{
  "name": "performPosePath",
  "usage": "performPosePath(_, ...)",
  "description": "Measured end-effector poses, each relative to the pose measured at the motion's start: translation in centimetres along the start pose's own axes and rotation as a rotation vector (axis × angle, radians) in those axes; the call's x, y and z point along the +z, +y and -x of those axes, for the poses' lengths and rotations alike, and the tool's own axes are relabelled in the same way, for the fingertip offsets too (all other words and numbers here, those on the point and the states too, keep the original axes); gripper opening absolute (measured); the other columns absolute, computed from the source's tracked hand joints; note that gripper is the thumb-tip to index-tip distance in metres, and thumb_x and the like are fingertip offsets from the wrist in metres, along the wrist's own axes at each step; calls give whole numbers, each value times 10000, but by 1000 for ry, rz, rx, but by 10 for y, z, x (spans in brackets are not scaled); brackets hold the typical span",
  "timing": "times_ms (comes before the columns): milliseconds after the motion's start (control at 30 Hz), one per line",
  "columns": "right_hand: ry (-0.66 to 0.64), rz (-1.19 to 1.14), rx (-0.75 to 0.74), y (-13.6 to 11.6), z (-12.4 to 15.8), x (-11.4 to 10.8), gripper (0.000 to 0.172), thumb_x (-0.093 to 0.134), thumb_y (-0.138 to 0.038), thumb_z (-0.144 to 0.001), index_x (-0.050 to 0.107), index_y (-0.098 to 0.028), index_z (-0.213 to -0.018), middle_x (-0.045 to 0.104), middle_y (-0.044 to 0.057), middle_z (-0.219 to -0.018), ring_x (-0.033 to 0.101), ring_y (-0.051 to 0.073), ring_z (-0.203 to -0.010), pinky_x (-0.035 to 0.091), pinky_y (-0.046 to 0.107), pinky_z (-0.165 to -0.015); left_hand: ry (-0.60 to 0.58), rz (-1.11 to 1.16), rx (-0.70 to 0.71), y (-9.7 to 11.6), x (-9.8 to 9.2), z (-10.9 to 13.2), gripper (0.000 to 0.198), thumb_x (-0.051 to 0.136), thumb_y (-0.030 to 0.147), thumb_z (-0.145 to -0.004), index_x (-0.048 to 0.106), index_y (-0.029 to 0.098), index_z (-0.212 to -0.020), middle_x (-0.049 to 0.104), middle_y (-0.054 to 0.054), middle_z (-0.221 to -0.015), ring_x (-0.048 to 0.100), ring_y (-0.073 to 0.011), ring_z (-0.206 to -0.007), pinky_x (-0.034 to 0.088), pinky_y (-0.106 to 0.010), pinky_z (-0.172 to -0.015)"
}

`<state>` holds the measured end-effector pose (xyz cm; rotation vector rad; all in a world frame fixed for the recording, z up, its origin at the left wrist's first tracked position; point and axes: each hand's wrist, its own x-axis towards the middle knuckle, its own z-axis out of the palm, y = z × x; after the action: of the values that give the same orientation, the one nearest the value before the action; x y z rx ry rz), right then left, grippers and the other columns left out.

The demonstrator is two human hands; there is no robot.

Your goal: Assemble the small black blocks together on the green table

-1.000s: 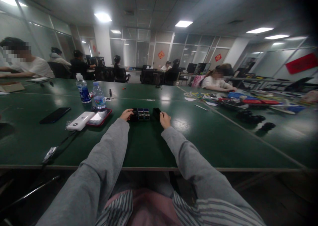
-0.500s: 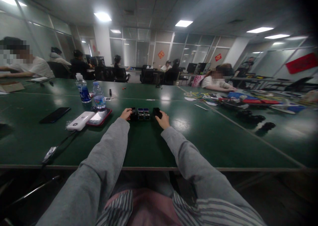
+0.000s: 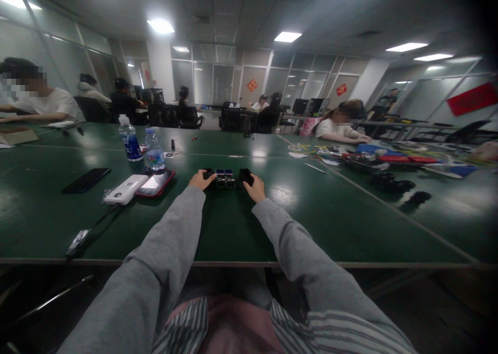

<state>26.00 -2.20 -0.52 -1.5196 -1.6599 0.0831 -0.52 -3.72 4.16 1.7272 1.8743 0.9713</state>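
Note:
On the green table, a small black-and-silver device (image 3: 224, 179) with two dark blue panels on top sits between my hands. My left hand (image 3: 199, 180) is closed around a black block (image 3: 208, 171) at the device's left side. Its thumb lies across the block's near face, with the tip close to the device; whether it touches is unclear. To the right, my right hand (image 3: 256, 189) grips another black block (image 3: 245, 176), which stands a little apart from the device. The fingers behind both blocks are partly hidden.
Left of my arms lie a black phone (image 3: 86, 180), a white power bank (image 3: 126, 189) with a cable, and a red-edged phone (image 3: 156, 183). Two water bottles (image 3: 130, 139) stand behind them. Tools and colourful parts (image 3: 389, 157) cover the right side, near a seated person (image 3: 338, 128).
My left thumb has swung right across the near face of the left block, and that hand has shifted slightly right. My right hand and the device look unmoved.

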Motion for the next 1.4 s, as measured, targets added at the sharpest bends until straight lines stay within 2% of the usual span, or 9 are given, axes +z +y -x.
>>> performPosePath(67,-5,0,1,-1,0,0,496,543,-343,-756,481,-128,-1199,542,146,-1176,470,259,-1105,340,435,-961,31,-63,7,1,0,3,803,613,694,-592,480,187,-1200,551,-173,-1203,536,-293,-1093,403,-364,-896)
performPosePath(167,-7,-6,9,-1,1,-1,504,540,-344,-757,476,-125,-1207,536,149,-1182,462,261,-1115,342,439,-958,40,-138,11,2,-1,3,819,633,668,-596,456,172,-1223,539,-189,-1221,529,-295,-1111,395,-355,-906)
performPosePath(400,-4,-7,9,-3,2,-3,496,542,-323,-757,478,-120,-1205,531,146,-1202,460,253,-1127,320,432,-985,82,-167,-4,-2,-9,-2,479,443,497,-826,532,172,-1166,576,-131,-1210,536,-235,-1114,386,-312,-922)
performPosePath(600,-2,-11,24,-4,3,-5,509,541,-327,-759,470,-104,-1212,533,155,-1196,460,252,-1128,328,424,-980,84,-252,-46,-10,-11,-7,405,337,373,-890,596,138,-1094,603,-160,-1158,531,-266,-1115,372,-354,-942)
performPosePath(767,5,-5,11,-5,3,-4,488,534,-323,-760,479,-115,-1198,537,151,-1191,465,254,-1124,332,431,-976,235,-213,102,-8,-7,-1,485,393,493,-865,504,193,-1230,526,-135,-1241,473,-255,-1165,335,-358,-992)
performPosePath(867,2,-1,2,-7,3,-5,494,539,-323,-758,478,-116,-1202,542,152,-1183,468,256,-1123,340,434,-972,209,-230,169,-2,-7,8,559,516,569,-775,499,251,-1234,476,-120,-1265,437,-275,-1183,347,-365,-985)
performPosePath(1000,-16,-16,-33,-9,4,-7,484,531,-301,-762,471,-156,-1219,552,123,-1177,486,248,-1107,362,435,-957,139,-301,189,3,-7,16,524,628,481,-728,529,283,-1202,427,-95,-1307,419,-284,-1196,375,-365,-967)
performPosePath(1233,-28,-55,-8,-6,5,-10,629,616,-292,-689,422,-152,-1271,523,124,-1207,481,233,-1133,395,394,-956,247,-199,58,-3,-6,7,432,476,373,-845,467,232,-1254,530,-127,-1213,520,-273,-1107,401,-384,-931)
performPosePath(1400,41,-53,-9,-3,4,-8,695,653,-335,-664,399,-98,-1267,495,178,-1244,460,269,-1173,364,435,-992,212,-154,-15,-9,-5,-1,374,397,315,-880,475,189,-1223,595,-132,-1141,550,-247,-1082,391,-360,-930)
